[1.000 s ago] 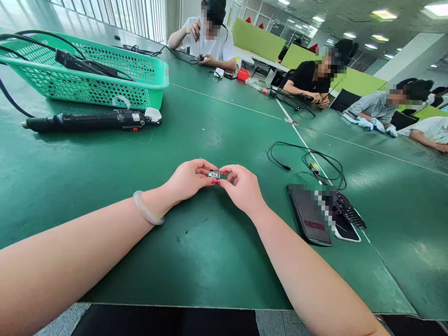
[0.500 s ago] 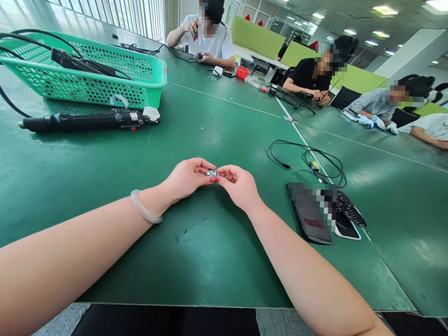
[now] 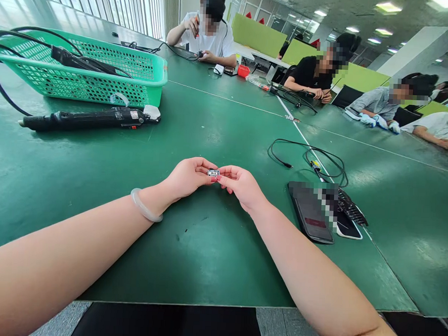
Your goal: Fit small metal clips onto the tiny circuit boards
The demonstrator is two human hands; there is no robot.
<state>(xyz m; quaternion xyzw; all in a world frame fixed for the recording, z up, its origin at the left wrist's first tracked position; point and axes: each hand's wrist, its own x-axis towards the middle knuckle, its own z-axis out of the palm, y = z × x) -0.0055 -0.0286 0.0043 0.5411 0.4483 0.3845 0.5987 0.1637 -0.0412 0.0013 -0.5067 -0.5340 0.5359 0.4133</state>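
Observation:
Between my fingertips is a small flat part, silvery-white with dark markings, perhaps electronic; its exact kind is too small to tell. My left hand, with a pale bangle at the wrist, pinches it from the left between thumb and fingers. From the right, my right hand grips its other edge with thumb and fingertips. Both hands are close together, just above the green table. The part's underside and edges are hidden by the fingers.
A green basket with black cables stands at left, a black electric screwdriver before it. To the right lie a dark phone, a white-edged phone and a coiled black cable. Several people sit around the table.
The right hand has shifted slightly to the right, its fingers curled a little lower. The small part stays between both hands; the view has moved very slightly.

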